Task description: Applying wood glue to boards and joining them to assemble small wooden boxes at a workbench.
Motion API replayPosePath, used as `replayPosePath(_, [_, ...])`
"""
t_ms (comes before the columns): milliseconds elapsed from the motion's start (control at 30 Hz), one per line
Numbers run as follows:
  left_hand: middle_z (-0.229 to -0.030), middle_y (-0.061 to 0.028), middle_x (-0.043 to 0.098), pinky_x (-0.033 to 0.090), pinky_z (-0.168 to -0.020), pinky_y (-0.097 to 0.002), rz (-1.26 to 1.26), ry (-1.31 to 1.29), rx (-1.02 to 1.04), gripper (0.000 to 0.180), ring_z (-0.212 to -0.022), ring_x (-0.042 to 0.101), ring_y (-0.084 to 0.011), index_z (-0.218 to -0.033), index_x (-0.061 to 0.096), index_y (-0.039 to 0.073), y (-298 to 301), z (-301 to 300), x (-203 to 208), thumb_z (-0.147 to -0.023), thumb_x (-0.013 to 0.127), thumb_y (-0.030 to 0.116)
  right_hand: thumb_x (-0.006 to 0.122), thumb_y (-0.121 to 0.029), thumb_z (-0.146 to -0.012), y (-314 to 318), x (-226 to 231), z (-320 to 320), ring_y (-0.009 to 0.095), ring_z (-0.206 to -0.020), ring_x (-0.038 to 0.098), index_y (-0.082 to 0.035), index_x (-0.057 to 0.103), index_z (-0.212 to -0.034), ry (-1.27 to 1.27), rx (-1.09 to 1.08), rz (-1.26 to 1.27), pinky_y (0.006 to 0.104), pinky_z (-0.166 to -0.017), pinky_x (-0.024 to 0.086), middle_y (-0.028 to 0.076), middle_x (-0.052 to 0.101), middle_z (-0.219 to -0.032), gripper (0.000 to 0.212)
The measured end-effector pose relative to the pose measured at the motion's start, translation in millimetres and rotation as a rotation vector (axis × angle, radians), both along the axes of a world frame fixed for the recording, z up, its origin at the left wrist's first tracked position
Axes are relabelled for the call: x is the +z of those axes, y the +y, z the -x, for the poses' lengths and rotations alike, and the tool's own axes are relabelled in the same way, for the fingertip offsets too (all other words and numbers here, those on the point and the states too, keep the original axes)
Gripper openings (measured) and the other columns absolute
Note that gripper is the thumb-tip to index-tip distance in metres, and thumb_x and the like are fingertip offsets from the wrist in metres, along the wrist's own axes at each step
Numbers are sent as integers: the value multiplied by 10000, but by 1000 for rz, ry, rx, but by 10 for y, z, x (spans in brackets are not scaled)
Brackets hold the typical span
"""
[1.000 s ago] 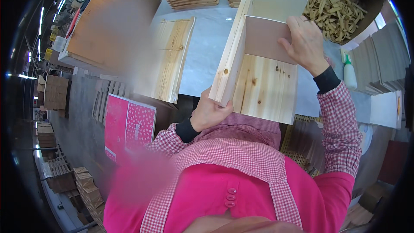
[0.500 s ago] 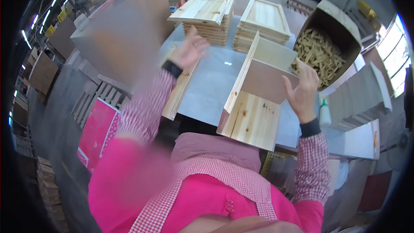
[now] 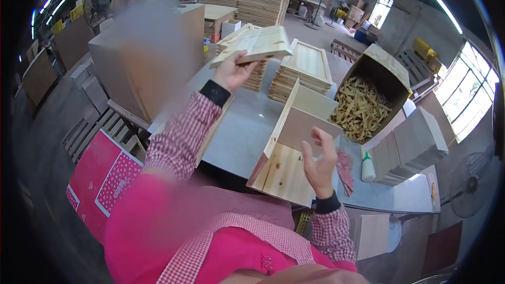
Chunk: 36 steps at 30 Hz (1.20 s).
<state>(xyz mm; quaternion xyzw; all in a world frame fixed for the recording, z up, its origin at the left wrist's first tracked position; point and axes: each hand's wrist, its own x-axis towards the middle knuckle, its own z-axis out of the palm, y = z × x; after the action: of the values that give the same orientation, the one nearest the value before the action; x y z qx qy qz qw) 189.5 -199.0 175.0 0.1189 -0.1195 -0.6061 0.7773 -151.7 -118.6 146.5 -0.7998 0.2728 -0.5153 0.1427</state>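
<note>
My left hand (image 3: 235,73) grips a pale wooden panel (image 3: 258,42) by its near edge. The panel is tilted above a stack of similar panels (image 3: 254,80) at the far side of the table. My right hand (image 3: 320,160) hovers over the right side of a partly assembled wooden box (image 3: 281,171), fingers apart and holding nothing. The box has a knotty pine face, a brown inner panel and a raised left side; its near end reaches the table's front edge. A wooden strip (image 3: 209,139) lies to its left, partly behind my left sleeve.
A second panel stack (image 3: 302,68) stands beyond the box. To the right are a carton (image 3: 397,73) of small wood pieces (image 3: 363,108), a pink cloth (image 3: 344,171), a white bottle with a green cap (image 3: 367,169) and stacked boards (image 3: 407,144). A large carton (image 3: 163,68) stands left.
My left hand has reached the far stack and taken hold of its top panel, lifting and tilting it. My right hand has come off the box's right side. The view has tipped up.
</note>
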Motion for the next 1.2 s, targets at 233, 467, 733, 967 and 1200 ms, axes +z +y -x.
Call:
replayPosePath(233, [-1101, -125, 609, 496, -927, -288, 171, -363, -354, 331, -1005, 613, -202, -1208, 481, -25, 1040, 1364, 257, -917, 579, 100, 666, -87, -850, -99, 150, -748, 228, -1053, 578, 47, 435, -1289, -583, 420, -346, 346, -909, 465, 138, 582, -1169, 514])
replayPosePath(467, [-1102, -102, 621, 489, -898, -299, 145, -660, -792, 348, -1022, 605, -165, -1219, 525, -14, 1316, 1823, 439, -919, 600, 145, 579, -132, -893, 331, 386, -336, 236, -1078, 563, 32, 437, -1309, -1206, 136, -245, 352, -934, 458, 149, 553, -1209, 469])
replayPosePath(733, [-1169, -102, 617, 516, -885, -335, 135, -1294, -284, 357, -1099, 598, -197, -1220, 566, 15, 416, 1008, 541, -938, 578, 233, 605, -102, -869, 611, -533, 1422, 253, -1158, 516, 73, 461, -1276, -520, -570, -169, 365, -1008, 390, 172, 541, -1241, 466])
replayPosePath(967, [-1240, -58, 532, 513, -855, -356, -494, -1388, -237, 389, -1147, 523, -167, -1324, 502, 104, -767, 1001, 216, -963, 537, 244, 633, -66, -846, 599, -953, 1566, 246, -1080, 566, 95, 478, -1216, -471, -429, -473, 346, -941, 435, 175, 572, -1189, 433])
replayPosePath(1200, [-1255, -92, 524, 506, -884, -344, -457, -1623, -385, 415, -1121, 531, -173, -1351, 485, 113, -1239, 1121, 46, -962, 539, 246, 672, -70, -815, 367, -1127, 1527, 225, -952, 622, 104, 527, -1103, -579, -315, -600, 322, -842, 482, 176, 626, -1054, 366])
